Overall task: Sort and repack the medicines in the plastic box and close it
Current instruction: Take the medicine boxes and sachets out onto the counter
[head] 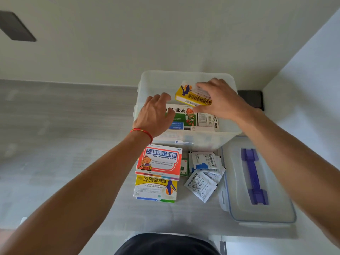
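— What was seen in the head view, at the frame's centre?

— A clear plastic box (185,78) was seen standing open on the grey surface (64,126). The right hand (219,100) was clamped on a yellow medicine carton (191,97), held tilted above the box's upper right part. The left hand (156,115) was placed at the box's left wall, fingers curled loosely; whether anything was gripped could not be told.

— And inside the box?

— A green-and-white carton (181,115) and a white carton with barcodes (207,119) were laid flat, side by side.

— Lower in the frame?

— An orange carton (160,161) was stacked on a yellow-and-white carton (156,188). White sachets (204,173) were scattered just to their right. The lid (276,181), with its purple handle (253,175), was laid at the lower right, off the box.
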`<state>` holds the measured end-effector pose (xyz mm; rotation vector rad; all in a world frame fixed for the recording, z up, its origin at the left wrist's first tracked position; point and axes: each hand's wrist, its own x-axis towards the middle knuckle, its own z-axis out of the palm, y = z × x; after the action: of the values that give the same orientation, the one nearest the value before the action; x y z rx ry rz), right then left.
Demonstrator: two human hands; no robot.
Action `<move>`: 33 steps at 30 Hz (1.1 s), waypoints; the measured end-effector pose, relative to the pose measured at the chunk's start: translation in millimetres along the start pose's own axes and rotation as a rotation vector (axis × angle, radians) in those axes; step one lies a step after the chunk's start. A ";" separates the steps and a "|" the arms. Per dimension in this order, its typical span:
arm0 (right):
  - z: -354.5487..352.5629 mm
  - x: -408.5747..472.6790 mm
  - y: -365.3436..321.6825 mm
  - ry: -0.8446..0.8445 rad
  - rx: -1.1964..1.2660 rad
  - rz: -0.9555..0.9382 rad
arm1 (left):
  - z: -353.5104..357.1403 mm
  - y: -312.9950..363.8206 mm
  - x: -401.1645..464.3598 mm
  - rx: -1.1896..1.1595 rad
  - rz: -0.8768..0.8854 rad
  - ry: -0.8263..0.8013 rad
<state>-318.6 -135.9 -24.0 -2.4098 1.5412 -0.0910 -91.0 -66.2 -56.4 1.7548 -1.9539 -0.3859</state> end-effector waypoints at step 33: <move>47.5 -135.6 -62.3 0.583 0.184 -0.181 | -46.1 -1.5 -86.5 -0.172 0.301 0.278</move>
<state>-312.4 19.8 -40.0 -2.4865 1.4269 -1.0030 -60.2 23.7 -32.4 1.3050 -1.8825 -0.1864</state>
